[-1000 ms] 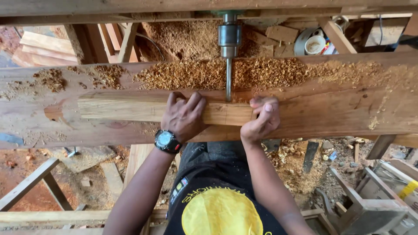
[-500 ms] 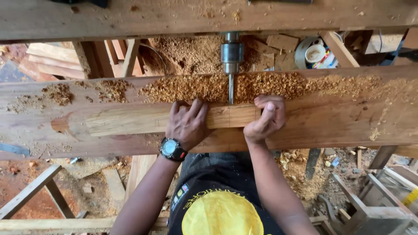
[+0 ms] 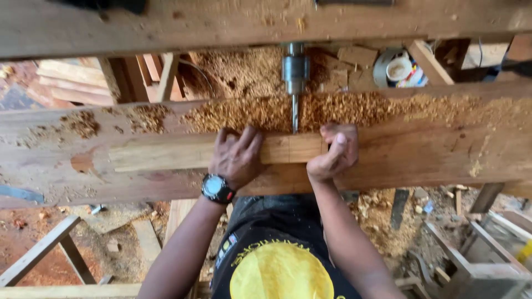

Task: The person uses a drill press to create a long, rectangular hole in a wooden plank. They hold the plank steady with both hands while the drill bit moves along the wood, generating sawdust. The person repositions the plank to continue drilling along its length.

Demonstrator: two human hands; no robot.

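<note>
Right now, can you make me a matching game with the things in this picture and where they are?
Things:
1. left hand
2. right hand
3. drill bit
4. wristwatch

Places:
A. pointing down at the wood strip, between the two hands
B. curled over the strip's right end
C. strapped round the left wrist
D. spread flat on the strip, left of the bit

Pairs: 1-D, 2-B, 3-A, 4-C
</note>
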